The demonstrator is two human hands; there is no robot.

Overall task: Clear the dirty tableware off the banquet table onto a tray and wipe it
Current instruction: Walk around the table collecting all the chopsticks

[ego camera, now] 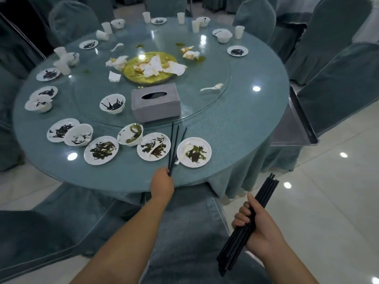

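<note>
Several sauce-smeared plates [203, 160] and bowls [112, 110]

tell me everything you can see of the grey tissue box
The tissue box is a grey rectangular block with a matte, faintly textured skin, material unclear. Its top has a dark oval slot; no tissue sticks out. It stands flat and slightly askew on the glass turntable, near the turntable's front edge. A dirty white bowl sits apart to its left, the gold platter behind it. Nothing else touches it.

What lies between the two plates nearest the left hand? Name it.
Head view: three black chopsticks, held by the left hand, run between the left plate and right plate.
</note>
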